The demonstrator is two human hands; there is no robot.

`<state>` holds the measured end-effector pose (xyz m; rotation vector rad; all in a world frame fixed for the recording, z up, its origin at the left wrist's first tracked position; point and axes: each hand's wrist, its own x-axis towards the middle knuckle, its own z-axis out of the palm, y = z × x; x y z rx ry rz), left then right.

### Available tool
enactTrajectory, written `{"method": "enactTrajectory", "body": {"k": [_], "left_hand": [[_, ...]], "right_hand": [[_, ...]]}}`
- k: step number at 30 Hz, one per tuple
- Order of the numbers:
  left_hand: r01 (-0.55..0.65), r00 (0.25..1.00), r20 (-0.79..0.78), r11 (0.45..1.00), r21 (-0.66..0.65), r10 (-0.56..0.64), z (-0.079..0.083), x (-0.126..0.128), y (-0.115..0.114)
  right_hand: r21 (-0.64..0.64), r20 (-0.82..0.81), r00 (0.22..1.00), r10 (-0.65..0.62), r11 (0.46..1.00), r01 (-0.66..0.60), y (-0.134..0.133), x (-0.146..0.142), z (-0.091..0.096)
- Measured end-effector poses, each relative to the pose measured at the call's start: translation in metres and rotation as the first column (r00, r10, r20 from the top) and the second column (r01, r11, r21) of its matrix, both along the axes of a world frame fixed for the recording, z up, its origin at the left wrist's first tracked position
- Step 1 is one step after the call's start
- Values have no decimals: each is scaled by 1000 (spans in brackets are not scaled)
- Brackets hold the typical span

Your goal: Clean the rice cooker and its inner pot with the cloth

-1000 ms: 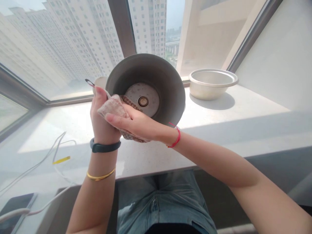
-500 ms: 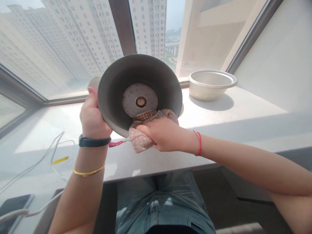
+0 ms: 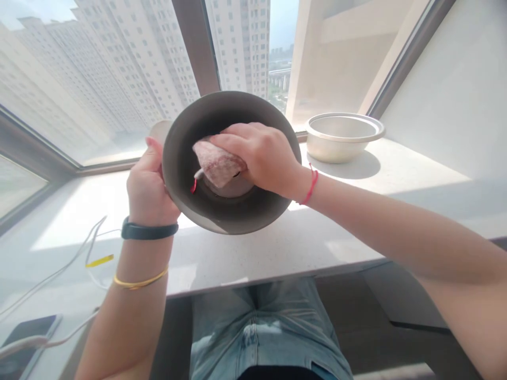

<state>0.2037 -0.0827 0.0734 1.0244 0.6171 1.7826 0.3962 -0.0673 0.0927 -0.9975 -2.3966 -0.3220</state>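
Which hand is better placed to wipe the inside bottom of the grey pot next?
Probably the right hand: it presses the cloth inside the pot, while the left hand grips its rim.

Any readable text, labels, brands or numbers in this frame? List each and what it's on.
No legible text.
Red tag on the pink checked cloth in the right hand: too small to read.
Yellow tag on the white cable: too small to read.
Grey round metal pot in the left hand: no markings visible.
Dark phone: nothing on screen.
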Motion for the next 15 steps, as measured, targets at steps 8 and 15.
{"method": "enactTrajectory", "body": {"k": [8, 15], "left_hand": [[-71, 997, 22, 996, -53, 72, 2, 3, -1], [-123, 989, 74, 992, -33, 125, -2, 7, -4]], "right_hand": [[48, 238, 932, 274, 955, -293, 16, -40, -72], [69, 99, 990, 97, 992, -104, 39, -29, -35]]}}
